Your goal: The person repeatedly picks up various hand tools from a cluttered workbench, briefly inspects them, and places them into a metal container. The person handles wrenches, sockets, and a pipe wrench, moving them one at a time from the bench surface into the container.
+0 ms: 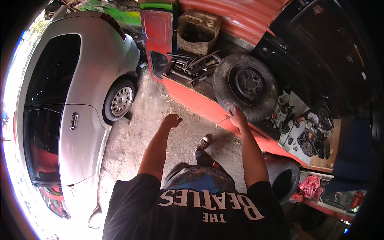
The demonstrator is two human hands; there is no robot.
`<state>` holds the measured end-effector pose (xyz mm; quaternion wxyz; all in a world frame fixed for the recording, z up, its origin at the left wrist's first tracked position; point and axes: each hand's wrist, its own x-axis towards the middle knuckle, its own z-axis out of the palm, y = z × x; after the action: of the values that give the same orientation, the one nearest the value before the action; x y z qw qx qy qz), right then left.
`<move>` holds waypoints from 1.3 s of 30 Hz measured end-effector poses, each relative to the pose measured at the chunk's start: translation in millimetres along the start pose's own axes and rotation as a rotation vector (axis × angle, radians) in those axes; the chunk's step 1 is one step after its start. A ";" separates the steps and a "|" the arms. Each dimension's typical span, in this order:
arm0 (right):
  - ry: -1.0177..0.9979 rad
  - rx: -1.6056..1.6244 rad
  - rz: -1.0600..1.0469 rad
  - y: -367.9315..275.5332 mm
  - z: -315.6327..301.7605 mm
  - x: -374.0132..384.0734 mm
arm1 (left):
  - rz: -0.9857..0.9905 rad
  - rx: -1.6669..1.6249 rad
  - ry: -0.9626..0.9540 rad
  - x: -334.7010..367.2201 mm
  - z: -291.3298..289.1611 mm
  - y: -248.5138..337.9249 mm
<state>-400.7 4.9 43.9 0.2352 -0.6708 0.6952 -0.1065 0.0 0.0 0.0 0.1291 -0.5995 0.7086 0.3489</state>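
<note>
My left hand point(172, 121) hangs in the air over the concrete floor, fingers loosely bent with a gap at the tips and nothing visible in them. Beside the near edge of a wheel point(251, 83), my right hand point(237, 117) is closed around something small and thin that juts out to its left; its kind cannot be made out. The wheel, a black tyre on a dark steel rim, lies flat on a red workbench point(188, 98). Several metal hand tools point(196, 67) are heaped on the bench left of the wheel.
A grimy cut-open container point(199, 32) stands behind the tools. Greasy engine parts point(310, 136) lie on the bench at right, and a loose tyre point(283, 178) sits below. A silver car point(86, 68) is parked at left. A red door panel point(157, 36) stands at the back.
</note>
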 end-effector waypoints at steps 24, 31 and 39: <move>0.206 -0.177 -0.184 -110.4 -19.7 333.5 | 0.276 0.112 0.083 305.0 -253.3 28.1; 0.070 -0.193 -0.043 -137.4 1.8 366.3 | 0.324 0.055 0.119 345.7 -267.2 47.6; 0.071 -0.103 0.046 -121.4 28.2 373.3 | 0.261 0.026 0.084 382.8 -236.7 74.6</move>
<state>-276.3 -366.6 7.0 0.1780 -0.6619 0.7227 -0.0889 -109.2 -441.7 -33.7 0.0606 -0.5148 0.7898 0.3280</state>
